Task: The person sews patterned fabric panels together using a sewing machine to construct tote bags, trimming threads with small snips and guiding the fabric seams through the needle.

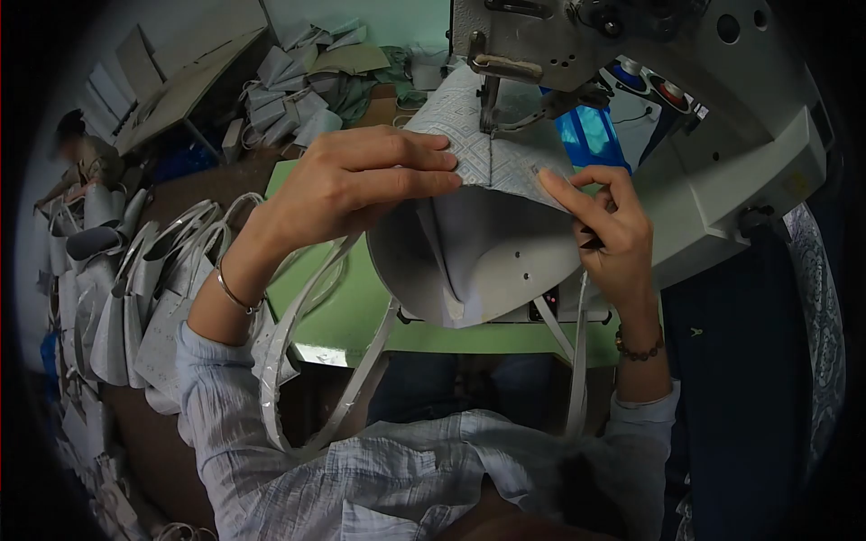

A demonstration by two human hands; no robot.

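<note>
Head view, one frame. The left hand (361,180) lies flat on the pale grey patterned fabric bag (478,243), fingers together and stretched to the right, fingertips pressing the bag's folded top edge just left of the presser foot (490,117) of the grey industrial sewing machine (631,90). The thumb is hidden under the hand, so whether it closes beneath the fabric cannot be told.

The right hand (609,225) pinches the same top edge on the opposite side: index finger and thumb closed on the fabric just right of the needle line, remaining fingers curled, with something small and dark held in the palm; what it is cannot be made out.

The bag sits between the two hands, its patterned outer face up under the foot, its plain white lining open toward the camera. Its white strap handles (307,361) hang over the near edge of the light green table (361,307), down toward the person's lap.

A thin bangle is on the left wrist, a beaded bracelet on the right.

Left of the table, a heap of similar pale bags (126,298) lies on the floor. Another person (86,158) sits at the far left, beside more stacked pieces (298,90).
</note>
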